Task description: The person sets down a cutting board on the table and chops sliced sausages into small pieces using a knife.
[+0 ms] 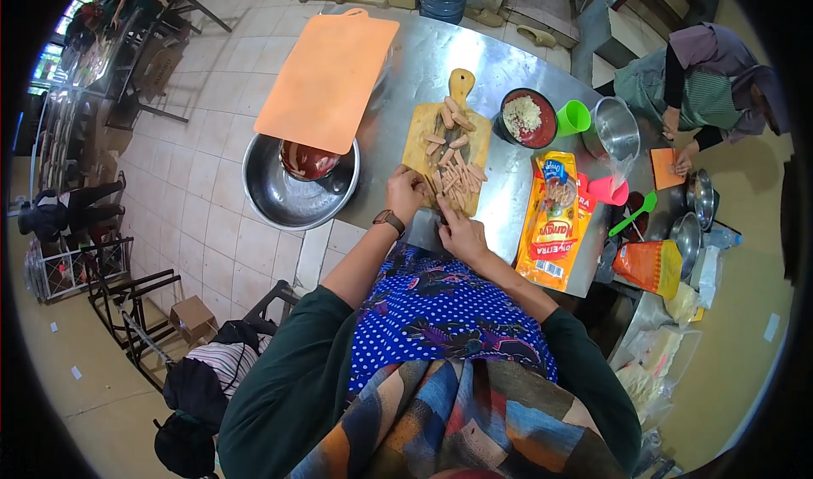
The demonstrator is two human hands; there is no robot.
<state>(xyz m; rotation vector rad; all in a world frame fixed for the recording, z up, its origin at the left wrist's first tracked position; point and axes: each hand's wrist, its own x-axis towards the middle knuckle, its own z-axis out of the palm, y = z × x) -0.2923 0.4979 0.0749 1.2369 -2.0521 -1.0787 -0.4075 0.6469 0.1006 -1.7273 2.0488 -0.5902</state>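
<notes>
Sausage strips (457,180) lie beside left fingers (417,183), curled, and right fingers (449,214), partly curled; grip unclear.

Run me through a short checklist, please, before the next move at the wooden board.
1. Wooden board on the metal table: ok, its handle points away from the person.
2. Cut pieces on the board: ok, they lie in a loose heap.
3. Pieces alike in size: not ok, thicker chunks lie towards the handle among thin strips.
4. Left hand and right hand safely placed for cutting: cannot tell, the fingers obscure what is between them.
5. Large steel bowl uncovered: not ok, the orange mat overlaps it.
6. Yellow packet off the board: ok, it lies beside it.
</notes>
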